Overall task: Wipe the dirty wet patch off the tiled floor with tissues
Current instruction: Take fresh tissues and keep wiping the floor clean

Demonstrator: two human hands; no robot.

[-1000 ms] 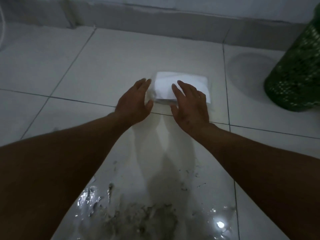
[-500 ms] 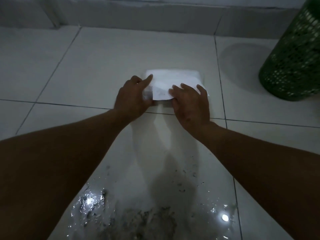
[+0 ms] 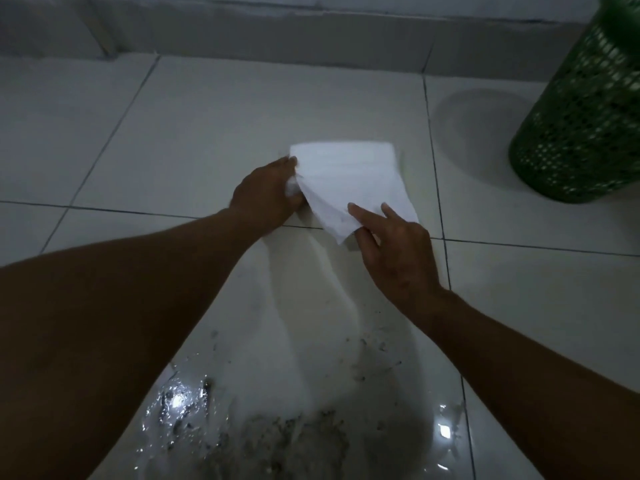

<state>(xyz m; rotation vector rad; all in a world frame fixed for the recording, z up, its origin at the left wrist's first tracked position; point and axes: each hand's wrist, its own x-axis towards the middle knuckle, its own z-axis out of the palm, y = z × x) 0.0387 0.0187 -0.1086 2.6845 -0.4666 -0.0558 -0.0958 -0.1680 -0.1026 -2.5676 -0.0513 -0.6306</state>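
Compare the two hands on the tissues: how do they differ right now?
The left hand grips the tissue pack at its left end, fingers curled; the right hand pinches one tissue, two fingers straight. The left lies farther from the camera, the right nearer. Both are clear of the wet patch.

We see the tissue pack (image 3: 346, 161) on the tiled floor (image 3: 207, 133) at centre, the left hand (image 3: 266, 199) at its nine o'clock, the right hand (image 3: 398, 251) at five, the basket (image 3: 581, 126) at two, and the wet patch (image 3: 277, 434) at six, between our forearms.
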